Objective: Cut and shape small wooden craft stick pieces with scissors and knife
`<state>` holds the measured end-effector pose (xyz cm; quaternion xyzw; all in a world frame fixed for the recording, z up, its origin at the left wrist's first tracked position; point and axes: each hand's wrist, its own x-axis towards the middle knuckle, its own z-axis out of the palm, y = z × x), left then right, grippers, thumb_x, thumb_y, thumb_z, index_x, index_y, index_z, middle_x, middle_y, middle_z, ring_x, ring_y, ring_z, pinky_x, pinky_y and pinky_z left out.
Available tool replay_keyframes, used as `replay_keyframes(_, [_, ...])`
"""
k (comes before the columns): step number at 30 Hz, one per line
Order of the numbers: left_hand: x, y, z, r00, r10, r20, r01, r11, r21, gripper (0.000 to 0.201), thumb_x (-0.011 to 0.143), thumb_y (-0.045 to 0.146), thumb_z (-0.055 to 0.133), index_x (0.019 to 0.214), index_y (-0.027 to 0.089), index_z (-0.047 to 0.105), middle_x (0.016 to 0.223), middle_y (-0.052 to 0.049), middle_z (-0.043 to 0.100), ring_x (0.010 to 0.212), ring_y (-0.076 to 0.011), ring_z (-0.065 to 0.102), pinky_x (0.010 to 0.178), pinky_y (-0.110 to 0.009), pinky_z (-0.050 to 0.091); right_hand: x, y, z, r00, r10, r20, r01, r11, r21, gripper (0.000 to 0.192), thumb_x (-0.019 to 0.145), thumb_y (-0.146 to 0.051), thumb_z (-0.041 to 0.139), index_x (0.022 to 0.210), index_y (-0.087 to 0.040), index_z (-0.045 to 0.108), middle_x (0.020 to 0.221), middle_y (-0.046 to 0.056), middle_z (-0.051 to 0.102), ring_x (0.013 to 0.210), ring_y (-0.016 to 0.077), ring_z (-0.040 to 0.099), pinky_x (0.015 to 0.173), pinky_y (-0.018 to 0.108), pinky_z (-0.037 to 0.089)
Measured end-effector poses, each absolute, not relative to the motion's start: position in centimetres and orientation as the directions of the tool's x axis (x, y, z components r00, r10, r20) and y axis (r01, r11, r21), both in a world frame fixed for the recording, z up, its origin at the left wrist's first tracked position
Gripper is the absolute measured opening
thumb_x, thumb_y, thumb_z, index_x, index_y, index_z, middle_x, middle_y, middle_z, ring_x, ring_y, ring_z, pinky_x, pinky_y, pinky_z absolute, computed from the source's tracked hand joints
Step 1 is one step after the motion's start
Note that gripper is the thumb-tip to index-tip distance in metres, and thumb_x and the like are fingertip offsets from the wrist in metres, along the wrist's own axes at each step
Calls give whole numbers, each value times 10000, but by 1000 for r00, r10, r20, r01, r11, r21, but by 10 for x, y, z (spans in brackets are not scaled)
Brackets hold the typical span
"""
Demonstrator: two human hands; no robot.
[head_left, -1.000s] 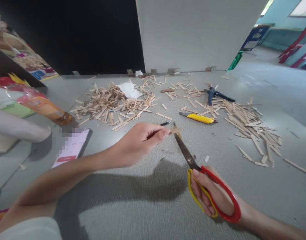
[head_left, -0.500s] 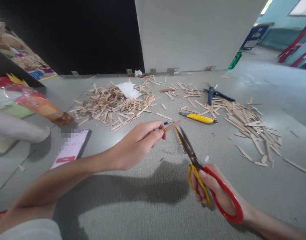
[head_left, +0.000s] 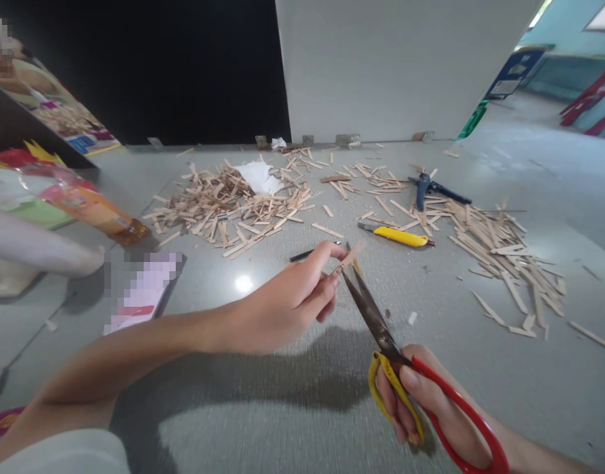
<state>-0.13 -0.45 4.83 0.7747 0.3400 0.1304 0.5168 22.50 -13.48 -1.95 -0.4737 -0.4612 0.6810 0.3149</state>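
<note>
Between thumb and forefinger, my left hand [head_left: 292, 296] pinches a short flat wooden strip [head_left: 352, 255], its free end pointing up and right. My right hand [head_left: 430, 388] grips scissors [head_left: 374, 319] with one yellow and one red handle loop. The scissor blades are slightly parted, and their tips are at the strip, close to my left fingertips. Whether the blades touch the wood I cannot tell. A yellow box cutter [head_left: 398, 236] lies beyond the blades, and a dark pen-like stick [head_left: 302, 255] lies behind my left hand.
Many cut wooden strips [head_left: 218, 210] lie heaped at the back left, with more strips [head_left: 509, 250] at the right. Dark blue pliers-like tool [head_left: 438, 189] rests among them. A phone [head_left: 147, 289], an orange bottle [head_left: 99, 207] and another person's limb [head_left: 40, 243] are at left; a panel [head_left: 381, 72] stands behind.
The scissor tips have come up to the wooden strip, and my left hand has tilted it more upright. The whole view has shifted slightly.
</note>
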Motion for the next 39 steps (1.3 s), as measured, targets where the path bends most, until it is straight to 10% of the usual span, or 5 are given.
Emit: replay_keyframes(39, [-1,-5,29,765,644,-1,396,-470,789,255,1084,231,348,1337,227,312,789,31,704,576,-143,545,615,-282,436,220,-133,-29,-399,811,-428,-91,-499,-862,789,862,-965,542,577,-229,542,353,-98,351,285,65,324,311,179,302])
